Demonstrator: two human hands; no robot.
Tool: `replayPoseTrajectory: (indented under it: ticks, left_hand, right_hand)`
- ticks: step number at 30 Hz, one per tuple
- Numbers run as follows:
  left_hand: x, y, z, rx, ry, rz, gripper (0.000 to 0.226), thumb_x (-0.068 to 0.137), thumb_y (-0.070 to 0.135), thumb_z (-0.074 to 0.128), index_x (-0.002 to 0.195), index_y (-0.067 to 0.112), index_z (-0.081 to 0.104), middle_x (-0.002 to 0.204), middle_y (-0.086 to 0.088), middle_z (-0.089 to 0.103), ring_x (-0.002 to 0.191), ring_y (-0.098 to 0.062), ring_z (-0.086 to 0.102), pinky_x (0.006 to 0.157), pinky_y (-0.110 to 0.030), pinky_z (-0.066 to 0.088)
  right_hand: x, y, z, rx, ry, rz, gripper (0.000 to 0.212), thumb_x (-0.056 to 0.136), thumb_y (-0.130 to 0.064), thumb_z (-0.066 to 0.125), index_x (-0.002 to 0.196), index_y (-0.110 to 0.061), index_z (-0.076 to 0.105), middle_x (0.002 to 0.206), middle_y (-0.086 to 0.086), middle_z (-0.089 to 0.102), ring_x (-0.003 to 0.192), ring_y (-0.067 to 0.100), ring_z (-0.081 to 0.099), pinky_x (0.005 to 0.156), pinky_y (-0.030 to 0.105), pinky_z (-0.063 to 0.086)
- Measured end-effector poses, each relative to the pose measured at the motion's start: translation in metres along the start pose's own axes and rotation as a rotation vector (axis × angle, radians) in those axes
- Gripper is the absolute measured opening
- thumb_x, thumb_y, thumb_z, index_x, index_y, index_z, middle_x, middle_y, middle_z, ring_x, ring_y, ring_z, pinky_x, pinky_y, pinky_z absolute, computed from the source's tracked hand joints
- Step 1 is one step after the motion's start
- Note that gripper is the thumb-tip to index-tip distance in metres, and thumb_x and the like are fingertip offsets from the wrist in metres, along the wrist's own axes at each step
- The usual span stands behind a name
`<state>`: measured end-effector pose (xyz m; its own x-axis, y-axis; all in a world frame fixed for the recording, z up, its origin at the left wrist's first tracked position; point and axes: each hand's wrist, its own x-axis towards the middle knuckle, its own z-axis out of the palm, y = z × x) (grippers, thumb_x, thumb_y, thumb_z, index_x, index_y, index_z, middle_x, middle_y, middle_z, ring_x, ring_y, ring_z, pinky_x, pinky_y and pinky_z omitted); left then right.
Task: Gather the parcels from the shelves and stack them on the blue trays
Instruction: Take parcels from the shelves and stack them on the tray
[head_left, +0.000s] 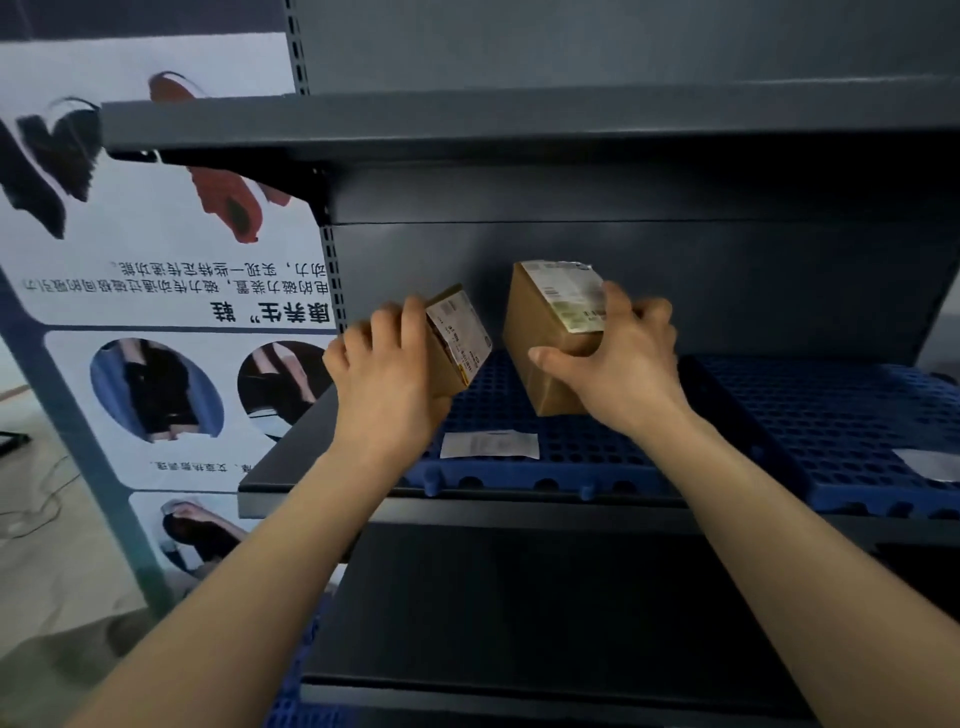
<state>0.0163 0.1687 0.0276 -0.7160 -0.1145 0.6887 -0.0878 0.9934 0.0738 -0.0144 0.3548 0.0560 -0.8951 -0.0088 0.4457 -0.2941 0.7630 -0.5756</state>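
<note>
My left hand (387, 371) grips a small flat cardboard parcel (460, 338) with a white label, held tilted above the left blue tray (519, 467). My right hand (618, 364) grips a larger brown cardboard parcel (545, 338) with a shipping label on top; it is tilted, and its lower corner sits at or just above the same tray. Both parcels are over the middle shelf (291, 483) of the dark grey rack. A second blue tray (831, 431) lies to the right on that shelf.
A white paper slip (489, 445) lies on the left tray near its front edge, another slip (930, 462) on the right tray. The upper shelf (467, 124) overhangs the hands. A printed poster (156, 291) stands to the left. A lower shelf (519, 623) is dark.
</note>
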Motion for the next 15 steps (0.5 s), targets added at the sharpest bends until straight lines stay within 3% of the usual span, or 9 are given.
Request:
replayPoseTrajectory:
  ticks: [7,12,15]
  left_hand:
    - [0.024,-0.007,0.027,0.103,0.040,0.037,0.094,0.058,0.036,0.081,0.135,0.009,0.034,0.122,-0.015,0.051,0.110,-0.037,0.047,0.093,-0.053,0.034]
    - [0.037,-0.011,0.039,0.130,0.051,0.100,0.089,0.063,0.032,0.078,0.134,0.003,0.034,0.124,-0.017,0.049,0.111,-0.036,0.046,0.098,-0.053,0.029]
    - [0.043,-0.012,0.049,0.162,0.002,0.142,0.089,0.060,0.031,0.080,0.132,0.005,0.036,0.122,-0.015,0.050,0.109,-0.035,0.047,0.098,-0.053,0.030]
  right_hand:
    - [0.049,0.016,0.020,0.221,-0.102,0.078,0.094,0.072,-0.061,0.067,0.147,-0.024,0.024,0.139,0.010,0.026,0.131,0.032,0.030,0.102,0.040,0.040]
    - [0.075,0.024,0.034,0.414,-0.180,0.203,0.096,0.051,-0.077,0.059,0.131,-0.026,0.044,0.131,0.004,0.050,0.125,0.026,0.043,0.101,0.042,0.043]
    - [0.083,0.027,0.039,0.543,-0.224,0.286,0.097,0.055,-0.075,0.062,0.133,-0.021,0.046,0.132,0.001,0.053,0.119,0.021,0.051,0.098,0.041,0.046]
